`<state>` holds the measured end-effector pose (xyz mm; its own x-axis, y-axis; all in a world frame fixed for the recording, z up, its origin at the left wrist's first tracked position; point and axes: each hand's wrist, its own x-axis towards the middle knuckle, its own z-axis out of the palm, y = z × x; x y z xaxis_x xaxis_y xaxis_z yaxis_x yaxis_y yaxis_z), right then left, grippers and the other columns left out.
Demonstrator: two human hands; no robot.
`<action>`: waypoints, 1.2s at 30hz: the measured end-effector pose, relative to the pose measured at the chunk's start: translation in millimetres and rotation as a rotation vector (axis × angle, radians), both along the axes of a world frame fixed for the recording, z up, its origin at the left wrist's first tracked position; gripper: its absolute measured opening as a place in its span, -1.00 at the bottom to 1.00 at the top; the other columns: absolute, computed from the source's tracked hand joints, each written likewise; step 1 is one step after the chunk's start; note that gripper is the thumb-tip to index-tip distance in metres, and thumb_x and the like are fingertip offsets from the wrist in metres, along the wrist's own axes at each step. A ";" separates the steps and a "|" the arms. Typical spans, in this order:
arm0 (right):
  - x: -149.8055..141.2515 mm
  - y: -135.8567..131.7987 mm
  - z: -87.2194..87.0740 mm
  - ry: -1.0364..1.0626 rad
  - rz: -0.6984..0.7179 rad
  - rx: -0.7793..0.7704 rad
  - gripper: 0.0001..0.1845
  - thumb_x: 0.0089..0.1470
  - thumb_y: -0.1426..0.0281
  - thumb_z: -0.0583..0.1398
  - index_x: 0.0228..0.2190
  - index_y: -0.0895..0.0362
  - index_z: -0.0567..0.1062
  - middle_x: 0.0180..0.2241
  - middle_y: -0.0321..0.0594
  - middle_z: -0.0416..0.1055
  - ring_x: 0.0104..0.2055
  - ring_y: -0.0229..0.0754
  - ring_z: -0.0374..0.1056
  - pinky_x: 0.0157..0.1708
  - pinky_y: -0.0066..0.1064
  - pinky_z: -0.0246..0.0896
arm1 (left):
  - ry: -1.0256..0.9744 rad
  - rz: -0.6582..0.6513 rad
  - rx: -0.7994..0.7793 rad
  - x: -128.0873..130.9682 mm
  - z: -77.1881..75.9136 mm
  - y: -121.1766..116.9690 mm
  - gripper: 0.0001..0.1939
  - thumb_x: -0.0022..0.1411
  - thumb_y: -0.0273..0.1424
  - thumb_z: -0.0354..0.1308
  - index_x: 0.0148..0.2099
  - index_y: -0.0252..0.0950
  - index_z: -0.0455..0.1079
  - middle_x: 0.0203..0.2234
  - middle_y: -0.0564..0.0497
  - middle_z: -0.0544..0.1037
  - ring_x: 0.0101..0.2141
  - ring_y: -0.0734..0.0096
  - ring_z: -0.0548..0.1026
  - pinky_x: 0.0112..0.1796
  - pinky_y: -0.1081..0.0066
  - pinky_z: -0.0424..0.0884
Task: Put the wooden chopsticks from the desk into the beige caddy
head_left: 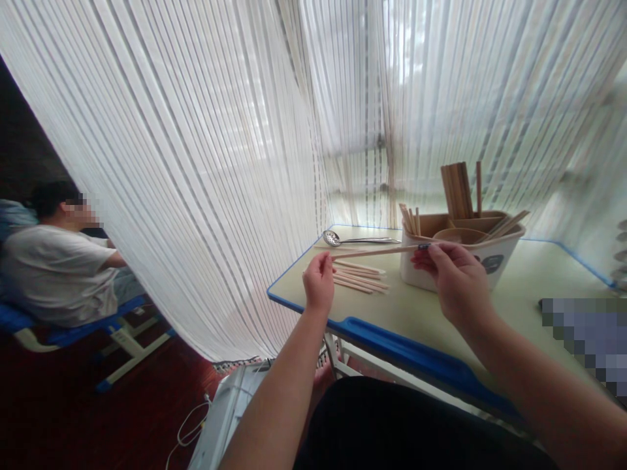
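A light wooden chopstick [377, 252] is stretched between my two hands above the table. My left hand [319, 279] pinches its left end. At the other end, near a dark band, my right hand [453, 271] grips it with thumb and fingers. Several pale chopsticks [360, 279] lie side by side on the table just right of my left hand. Behind my right hand stands a white utensil caddy [416, 269] with compartments. Darker brown chopsticks [455, 189] stand upright in it, and lighter ones [410, 219] lean at its left corner.
A metal slotted ladle [332, 238] lies at the table's back left. The table [421, 307] has a blue edge, with a sheer curtain [235, 163] behind it. A person [63, 261] sits at far left. A white case [230, 405] and cable are on the floor.
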<state>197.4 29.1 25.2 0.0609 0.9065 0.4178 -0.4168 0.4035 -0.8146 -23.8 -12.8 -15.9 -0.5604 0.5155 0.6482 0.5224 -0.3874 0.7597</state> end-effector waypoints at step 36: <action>-0.2 -6.4 0.8 -0.224 0.220 -0.114 -0.78 -0.17 0.41 0.26 -0.37 0.17 0.51 -0.40 -0.19 0.52 -0.43 -0.29 0.40 -0.40 -0.43 0.31 | -0.295 0.194 0.034 -19.0 -6.4 11.3 -0.76 0.16 -0.31 0.09 -0.17 -0.34 0.38 -0.37 0.00 0.50 -0.55 0.60 0.37 -0.45 0.52 0.33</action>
